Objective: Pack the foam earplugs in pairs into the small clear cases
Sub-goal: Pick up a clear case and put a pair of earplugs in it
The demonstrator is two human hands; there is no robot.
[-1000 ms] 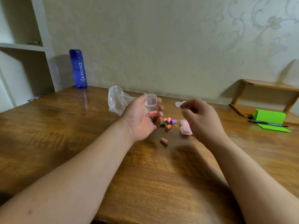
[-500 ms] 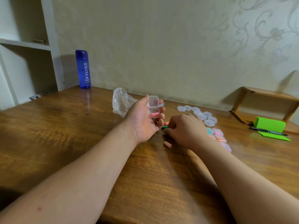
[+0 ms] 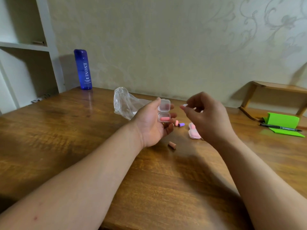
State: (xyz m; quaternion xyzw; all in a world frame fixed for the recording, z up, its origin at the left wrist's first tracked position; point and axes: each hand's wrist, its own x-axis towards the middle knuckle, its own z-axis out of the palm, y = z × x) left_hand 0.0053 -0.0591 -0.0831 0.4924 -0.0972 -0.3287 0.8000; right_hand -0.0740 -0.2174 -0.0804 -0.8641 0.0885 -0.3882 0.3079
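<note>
At frame centre the left hand (image 3: pixel 155 123), palm up, holds a clear case (image 3: pixel 164 112) hinged open in its fingers, with a pink earplug (image 3: pixel 164 119) in the lower half. Just right of it the right hand (image 3: pixel 207 117) hovers with curled fingers; whether they pinch anything cannot be told. A brown earplug (image 3: pixel 172 145) lies on the table (image 3: pixel 66 130) below and between the hands.
</note>
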